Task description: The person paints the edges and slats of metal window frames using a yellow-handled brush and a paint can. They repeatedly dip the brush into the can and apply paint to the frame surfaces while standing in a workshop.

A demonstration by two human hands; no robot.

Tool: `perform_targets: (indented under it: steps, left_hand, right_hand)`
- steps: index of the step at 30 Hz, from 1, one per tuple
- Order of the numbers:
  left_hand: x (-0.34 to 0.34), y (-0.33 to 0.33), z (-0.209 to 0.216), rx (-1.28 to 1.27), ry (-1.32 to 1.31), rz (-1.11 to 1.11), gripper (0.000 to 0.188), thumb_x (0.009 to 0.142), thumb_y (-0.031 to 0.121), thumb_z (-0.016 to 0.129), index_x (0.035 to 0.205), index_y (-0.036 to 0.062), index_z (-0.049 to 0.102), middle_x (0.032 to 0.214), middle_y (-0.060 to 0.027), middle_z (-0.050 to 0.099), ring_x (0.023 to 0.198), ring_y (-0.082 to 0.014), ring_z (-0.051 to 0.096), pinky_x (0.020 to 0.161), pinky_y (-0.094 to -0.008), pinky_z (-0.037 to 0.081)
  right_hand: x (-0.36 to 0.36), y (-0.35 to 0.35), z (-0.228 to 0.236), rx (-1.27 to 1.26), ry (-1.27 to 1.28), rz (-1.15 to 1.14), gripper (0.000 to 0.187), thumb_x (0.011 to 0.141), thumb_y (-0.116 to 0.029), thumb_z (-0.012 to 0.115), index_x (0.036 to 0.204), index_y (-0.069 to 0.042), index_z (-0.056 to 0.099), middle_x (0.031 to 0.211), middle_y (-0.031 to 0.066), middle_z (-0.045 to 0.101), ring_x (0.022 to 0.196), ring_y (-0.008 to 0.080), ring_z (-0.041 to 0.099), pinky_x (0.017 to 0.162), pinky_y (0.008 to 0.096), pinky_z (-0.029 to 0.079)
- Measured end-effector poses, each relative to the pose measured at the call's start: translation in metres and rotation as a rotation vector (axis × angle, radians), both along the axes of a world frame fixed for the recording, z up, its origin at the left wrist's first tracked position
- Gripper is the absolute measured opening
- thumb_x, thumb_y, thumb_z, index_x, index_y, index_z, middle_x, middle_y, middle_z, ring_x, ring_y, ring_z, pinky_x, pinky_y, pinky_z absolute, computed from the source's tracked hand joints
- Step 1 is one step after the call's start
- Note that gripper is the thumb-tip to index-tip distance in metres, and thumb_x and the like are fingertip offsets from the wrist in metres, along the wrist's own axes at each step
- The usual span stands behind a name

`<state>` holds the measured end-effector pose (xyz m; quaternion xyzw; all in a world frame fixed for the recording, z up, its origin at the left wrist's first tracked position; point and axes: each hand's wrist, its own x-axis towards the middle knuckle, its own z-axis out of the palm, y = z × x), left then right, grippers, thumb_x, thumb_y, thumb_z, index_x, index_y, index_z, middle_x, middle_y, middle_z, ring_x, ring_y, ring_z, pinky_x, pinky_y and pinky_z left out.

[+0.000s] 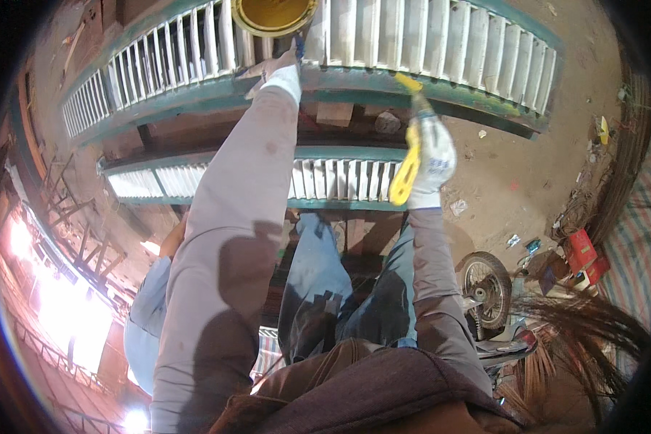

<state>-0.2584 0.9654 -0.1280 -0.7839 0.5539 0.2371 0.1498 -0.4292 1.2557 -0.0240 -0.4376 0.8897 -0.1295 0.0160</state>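
Observation:
My left hand [278, 71], in a white glove, is at the near side of a round paint bucket [275, 16]. Its fingers seem closed on the bucket's side, though they are partly hidden. Yellow-brown paint lies inside the bucket, which is over a green-framed panel with white slats [434, 43]. Gloved too, my right hand [435, 148] grips a yellow paintbrush [406, 173]. The brush's yellow tip [409, 82] points away from me, close to the panel's near green rail [383, 83]. Yellowish smears show on that rail.
A second slatted green panel [347, 179] lies nearer, above my legs [315, 275]. Another person's blue sleeve [148, 318] is at the left. On the right are a motorcycle wheel [486, 291], a red box [582, 253] and a striped sheet [633, 231].

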Motion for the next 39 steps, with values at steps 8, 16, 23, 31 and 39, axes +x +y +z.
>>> perform_targets:
  steps: [8, 16, 23, 31, 39]
  left_hand:
    - [0.017, 0.007, 0.000, -0.190, -0.028, 0.171, 0.149, 0.055, 0.090, 0.060, 0.149, -0.0077, -0.001, 0.152, -0.0379, -0.003, 0.141, -0.0532, 0.003, 0.117, -0.0537, 0.012]
    - [0.071, -0.087, 0.049, 0.537, -0.613, -1.006, 0.085, 0.093, 0.051, 0.051, 0.156, 0.0170, 0.004, 0.149, -0.0395, 0.014, 0.133, -0.0585, 0.027, 0.101, -0.0746, 0.026]
    - [0.086, -0.098, -0.026, 0.141, -0.109, -0.497, 0.114, 0.073, 0.076, 0.058, 0.147, -0.0026, 0.022, 0.149, -0.0358, 0.020, 0.138, -0.0547, 0.014, 0.109, -0.0690, 0.005]
    - [0.106, -0.104, -0.024, 0.378, 0.161, -0.056, 0.144, 0.064, 0.077, 0.069, 0.147, -0.0080, -0.013, 0.152, -0.0388, -0.006, 0.140, -0.0586, 0.002, 0.108, -0.0711, 0.002]
    - [0.054, -0.076, 0.061, -0.002, -0.049, 0.076, 0.158, 0.052, 0.080, 0.075, 0.147, -0.0011, -0.022, 0.147, -0.0453, -0.014, 0.139, -0.0588, -0.004, 0.108, -0.0715, 0.003]
  right_hand:
    - [0.021, -0.060, -0.002, 0.198, 0.069, -0.115, 0.038, 0.084, -0.018, 0.060, 0.121, -0.011, 0.061, 0.121, 0.0082, 0.062, 0.106, 0.0255, 0.060, 0.082, 0.0396, 0.049]
    - [0.079, -0.115, 0.004, 0.238, -0.001, -0.065, 0.032, 0.083, -0.016, 0.060, 0.113, -0.007, 0.063, 0.111, 0.0078, 0.062, 0.100, 0.0252, 0.060, 0.079, 0.0384, 0.050]
    - [0.110, -0.143, 0.006, 0.357, 0.037, -0.069, 0.039, 0.079, -0.015, 0.063, 0.116, -0.007, 0.061, 0.106, 0.0059, 0.062, 0.097, 0.0244, 0.061, 0.076, 0.0365, 0.051]
    - [0.081, -0.088, 0.009, 0.016, -0.044, 0.295, 0.036, 0.079, -0.017, 0.060, 0.115, -0.021, 0.066, 0.113, 0.0010, 0.065, 0.101, 0.0214, 0.063, 0.087, 0.0367, 0.051]
    - [-0.025, -0.065, -0.024, -0.036, 0.135, 0.463, 0.034, 0.077, -0.021, 0.066, 0.111, -0.024, 0.068, 0.113, -0.0011, 0.065, 0.108, 0.0210, 0.061, 0.090, 0.0371, 0.051]
